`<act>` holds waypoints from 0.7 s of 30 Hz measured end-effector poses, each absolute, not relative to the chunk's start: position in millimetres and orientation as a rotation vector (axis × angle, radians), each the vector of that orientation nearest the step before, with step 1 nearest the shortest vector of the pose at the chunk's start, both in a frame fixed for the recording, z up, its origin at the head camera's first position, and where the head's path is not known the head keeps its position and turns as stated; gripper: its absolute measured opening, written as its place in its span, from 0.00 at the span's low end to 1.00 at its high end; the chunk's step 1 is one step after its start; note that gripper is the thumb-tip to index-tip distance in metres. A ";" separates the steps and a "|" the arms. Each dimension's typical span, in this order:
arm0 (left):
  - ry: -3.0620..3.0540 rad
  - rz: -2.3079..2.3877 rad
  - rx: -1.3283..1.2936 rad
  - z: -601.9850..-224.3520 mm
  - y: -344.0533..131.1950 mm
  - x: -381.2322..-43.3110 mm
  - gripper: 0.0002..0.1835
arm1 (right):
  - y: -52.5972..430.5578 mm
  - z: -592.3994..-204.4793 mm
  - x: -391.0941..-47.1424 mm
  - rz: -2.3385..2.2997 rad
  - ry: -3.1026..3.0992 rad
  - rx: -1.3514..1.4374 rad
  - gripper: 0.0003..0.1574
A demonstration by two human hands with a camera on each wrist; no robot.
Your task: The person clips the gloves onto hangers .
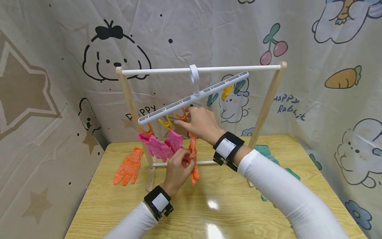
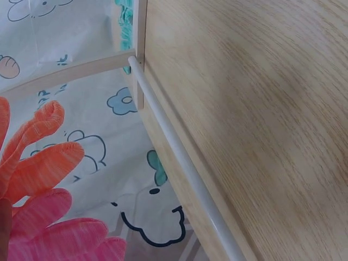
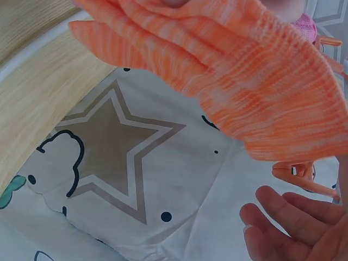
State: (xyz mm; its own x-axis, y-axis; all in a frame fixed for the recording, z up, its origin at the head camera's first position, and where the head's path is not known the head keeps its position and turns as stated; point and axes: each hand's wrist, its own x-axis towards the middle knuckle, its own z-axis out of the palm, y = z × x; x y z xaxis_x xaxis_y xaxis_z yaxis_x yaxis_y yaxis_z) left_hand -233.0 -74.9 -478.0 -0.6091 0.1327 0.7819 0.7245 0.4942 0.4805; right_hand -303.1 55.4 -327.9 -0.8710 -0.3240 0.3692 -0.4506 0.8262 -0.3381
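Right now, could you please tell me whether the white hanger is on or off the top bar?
On: the white hanger hangs from the top bar, its hook looped over it in the head view.

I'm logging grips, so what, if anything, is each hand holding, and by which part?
The left hand pinches an orange glove around its middle. The right hand is at an orange clip; whether it grips it can't be told.

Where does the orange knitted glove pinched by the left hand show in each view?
Head: orange glove, just below centre.
Left wrist: orange glove, left edge, partly out of frame.
Right wrist: orange glove, across the top and right.
Shared landmark: pink knitted glove, visible in all three.
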 end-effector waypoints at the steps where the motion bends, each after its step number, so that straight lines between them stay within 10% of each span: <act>1: -2.042 -1.094 -0.704 -477.9 -75.0 -233.1 0.09 | 54.4 -327.4 -303.3 0.609 -2.707 0.592 0.34; 21: -2.053 -1.121 -0.702 -475.4 -73.3 -232.5 0.09 | 46.6 -326.0 -308.1 0.669 -2.641 0.546 0.27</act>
State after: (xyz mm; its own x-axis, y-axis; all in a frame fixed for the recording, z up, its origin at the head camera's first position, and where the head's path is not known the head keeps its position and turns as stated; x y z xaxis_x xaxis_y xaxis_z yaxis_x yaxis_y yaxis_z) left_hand -232.5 -73.3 -475.4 -0.6198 0.1309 0.7738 0.7217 0.4822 0.4965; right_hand -308.1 46.6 -326.0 -0.8601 -0.2757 0.4292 -0.4467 0.8133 -0.3727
